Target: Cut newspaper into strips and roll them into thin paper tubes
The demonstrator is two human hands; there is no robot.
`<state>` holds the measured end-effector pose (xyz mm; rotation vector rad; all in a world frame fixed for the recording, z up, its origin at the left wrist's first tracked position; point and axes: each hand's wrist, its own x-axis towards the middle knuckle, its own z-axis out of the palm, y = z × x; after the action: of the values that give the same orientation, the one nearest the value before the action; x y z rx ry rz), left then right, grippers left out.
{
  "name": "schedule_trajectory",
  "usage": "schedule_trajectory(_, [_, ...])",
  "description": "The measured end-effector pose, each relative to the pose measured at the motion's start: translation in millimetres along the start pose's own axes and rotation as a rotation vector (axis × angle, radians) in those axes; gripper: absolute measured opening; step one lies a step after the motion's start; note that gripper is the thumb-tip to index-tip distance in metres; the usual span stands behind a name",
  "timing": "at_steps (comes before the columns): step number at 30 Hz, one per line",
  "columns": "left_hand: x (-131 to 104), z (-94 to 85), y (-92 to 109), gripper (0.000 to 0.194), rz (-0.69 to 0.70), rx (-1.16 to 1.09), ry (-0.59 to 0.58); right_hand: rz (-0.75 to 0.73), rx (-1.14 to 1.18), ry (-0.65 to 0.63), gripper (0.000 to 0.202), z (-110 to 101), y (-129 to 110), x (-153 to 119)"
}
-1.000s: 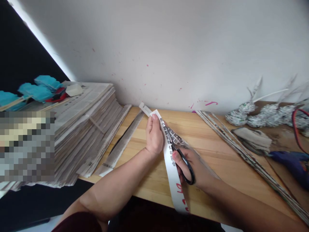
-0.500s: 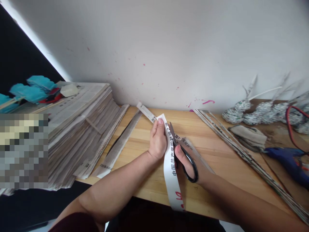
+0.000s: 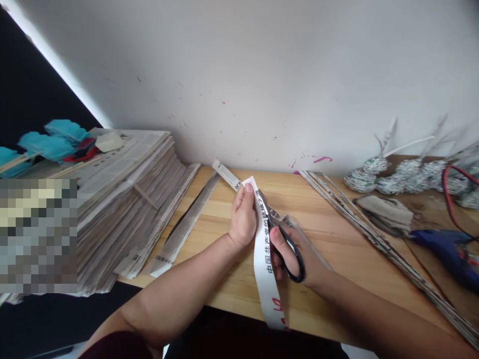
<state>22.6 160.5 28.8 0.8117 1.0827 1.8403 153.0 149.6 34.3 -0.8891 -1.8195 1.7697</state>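
- In the head view, the left hand [image 3: 243, 214] was closed around a white paper strip [image 3: 265, 264], pinching it near its upper end, with the thumb laid on the front.
- The paper strip stood at the middle of the view, slanting down over the front edge of the wooden table [image 3: 228, 271]; black printed characters ran along it, and red marks showed near its lower end.
- The right hand [image 3: 295, 252] was wrapped around the black handles of the scissors [image 3: 297, 264], whose blades lay at the right edge of the strip.
- Printed paper [image 3: 286, 219] showed behind the blades and the right hand, and a narrow piece [image 3: 226, 173] stuck out beyond the left hand.
- To the left, a long newspaper strip [image 3: 187, 229] lay on the table beside a tall stack of folded newspapers [image 3: 153, 172].
- On the stack were bright blue pieces [image 3: 54, 142], a red and black item [image 3: 84, 150] and a whitish block [image 3: 109, 142].
- To the right lay thin paper rods [image 3: 374, 234], running diagonally.
- Beyond them were wound paper shapes [image 3: 364, 177], a greyish cloth item [image 3: 387, 212] and a blue tool [image 3: 439, 247].
- Pink flecks dotted the pale wall [image 3: 239, 75].
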Motion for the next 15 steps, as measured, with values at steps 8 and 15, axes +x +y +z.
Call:
schedule_trajectory(8, [-2.1, 0.3, -6.8, 0.040, -0.004, 0.008, -0.117, -0.195, -0.029, 0.011, 0.061, -10.6, 9.2, 4.0])
schedule_trajectory(15, [-2.0, -0.1, -4.5, 0.041, -0.017, 0.033, -0.087, -0.040, 0.098, 0.042, 0.068, -1.9, 13.7, 2.2])
